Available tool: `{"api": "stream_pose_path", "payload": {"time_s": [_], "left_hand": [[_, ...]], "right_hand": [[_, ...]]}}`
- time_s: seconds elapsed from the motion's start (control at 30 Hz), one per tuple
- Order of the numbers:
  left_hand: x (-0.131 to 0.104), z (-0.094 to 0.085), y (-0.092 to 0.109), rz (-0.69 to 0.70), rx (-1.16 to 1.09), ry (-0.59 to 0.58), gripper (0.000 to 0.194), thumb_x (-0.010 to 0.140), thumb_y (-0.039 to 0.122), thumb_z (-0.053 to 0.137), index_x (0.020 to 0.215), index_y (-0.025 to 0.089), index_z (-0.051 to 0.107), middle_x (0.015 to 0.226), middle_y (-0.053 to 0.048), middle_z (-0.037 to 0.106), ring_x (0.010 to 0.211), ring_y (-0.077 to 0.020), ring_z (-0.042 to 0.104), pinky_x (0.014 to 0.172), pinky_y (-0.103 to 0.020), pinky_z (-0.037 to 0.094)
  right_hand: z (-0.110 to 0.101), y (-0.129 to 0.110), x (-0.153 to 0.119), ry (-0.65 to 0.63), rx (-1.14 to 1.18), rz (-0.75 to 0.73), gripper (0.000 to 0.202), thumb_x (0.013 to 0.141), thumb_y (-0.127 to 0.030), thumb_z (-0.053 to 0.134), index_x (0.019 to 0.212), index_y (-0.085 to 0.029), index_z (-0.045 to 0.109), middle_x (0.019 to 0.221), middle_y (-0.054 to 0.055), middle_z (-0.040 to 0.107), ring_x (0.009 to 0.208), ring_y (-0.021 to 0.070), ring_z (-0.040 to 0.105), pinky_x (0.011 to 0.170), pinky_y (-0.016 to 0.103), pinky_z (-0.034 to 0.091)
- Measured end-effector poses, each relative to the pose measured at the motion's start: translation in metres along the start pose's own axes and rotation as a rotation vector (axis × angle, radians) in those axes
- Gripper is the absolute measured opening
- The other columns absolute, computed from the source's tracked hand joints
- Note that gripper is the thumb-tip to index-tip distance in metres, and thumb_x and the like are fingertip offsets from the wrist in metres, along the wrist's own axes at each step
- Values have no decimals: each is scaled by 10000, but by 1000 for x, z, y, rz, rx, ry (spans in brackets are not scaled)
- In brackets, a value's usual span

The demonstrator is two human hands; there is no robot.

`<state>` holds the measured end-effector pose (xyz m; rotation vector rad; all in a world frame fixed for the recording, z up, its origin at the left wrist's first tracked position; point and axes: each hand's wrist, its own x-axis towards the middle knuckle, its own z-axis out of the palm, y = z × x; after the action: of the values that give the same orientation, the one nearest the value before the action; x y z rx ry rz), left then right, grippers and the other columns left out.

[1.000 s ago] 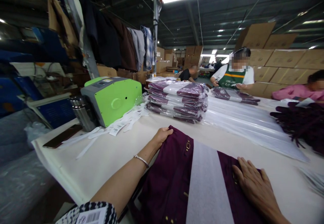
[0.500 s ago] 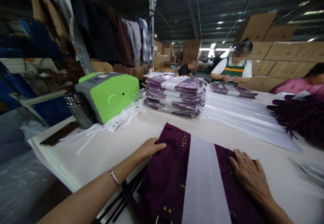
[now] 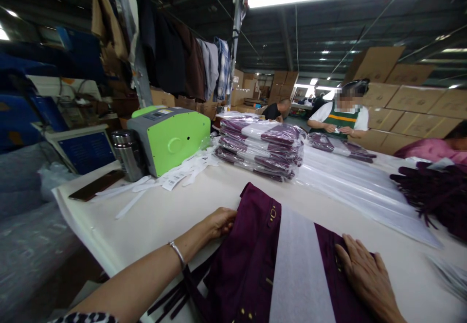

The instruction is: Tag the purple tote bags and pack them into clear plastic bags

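A folded dark purple garment [image 3: 244, 260] with gold buckles lies on the white table [image 3: 156, 221] in front of me, and a white tissue sheet [image 3: 297, 269] runs down its middle. My left hand [image 3: 219, 222] grips the garment's left edge, fingers curled onto the fabric. My right hand [image 3: 361, 270] lies flat, fingers spread, on the garment's right side. Dark straps [image 3: 171, 298] hang off the table's near edge.
A stack of bagged purple garments [image 3: 262, 145] sits mid-table beside clear plastic bags [image 3: 350, 182]. A green machine [image 3: 170, 138], a steel flask [image 3: 128, 155], a phone [image 3: 95, 185] and paper tags [image 3: 175, 177] are at left. More purple garments [image 3: 434, 194] lie right. People work across the table.
My left hand slid from the garment's far corner back along its left edge toward me. My right hand stayed pressed on the right side.
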<state>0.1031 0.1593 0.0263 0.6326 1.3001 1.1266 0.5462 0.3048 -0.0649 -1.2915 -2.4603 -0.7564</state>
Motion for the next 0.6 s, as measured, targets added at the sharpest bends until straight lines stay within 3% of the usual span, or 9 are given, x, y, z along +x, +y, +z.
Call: {"api": "stream_pose_path", "payload": {"time_s": [0.07,0.2,0.3,0.37,0.47,0.6], "left_hand": [[6,3,0,8,73,-21,357,579,402,832,561,149,580,402,74,437,359,-54,335,406,-212,227],[9,13,5,132,172,-39,354,519,396,854,636,134,646,543,13,604,518,-123,524,527,-251,391],[5,22,10,197,216,-57,429,668,544,735,805,144,662,703,-23,676,662,-168,614,647,-282,478],[3,25,10,208,283,-4,468,804,598,568,906,146,629,741,-44,680,684,-185,625,645,-298,484],[2,21,8,251,456,143,405,913,528,408,961,161,571,845,-84,691,768,-219,631,663,-316,466],[5,14,3,316,725,206,228,894,363,510,1029,190,571,931,-107,707,924,-279,648,826,-378,451]], "right_hand": [[3,3,-1,21,-12,-22,562,905,-254,223,1166,-197,718,1410,133,597,1330,373,499,1105,626,309],[8,8,-3,66,-14,-56,553,912,-295,227,1153,-197,715,1390,146,609,1302,387,526,1095,630,315],[11,10,-5,78,-5,-71,538,913,-296,238,1163,-188,701,1400,158,597,1305,390,524,1094,632,314],[13,12,-6,74,-12,-83,535,914,-293,241,1168,-177,697,1401,168,594,1302,395,525,1088,633,320],[15,15,-6,63,-26,-99,531,915,-288,241,1160,-168,698,1388,176,604,1298,402,527,1076,634,332],[16,17,-6,28,-34,-79,532,916,-289,240,1183,-167,684,1408,173,587,1307,398,517,1079,630,327]]}}
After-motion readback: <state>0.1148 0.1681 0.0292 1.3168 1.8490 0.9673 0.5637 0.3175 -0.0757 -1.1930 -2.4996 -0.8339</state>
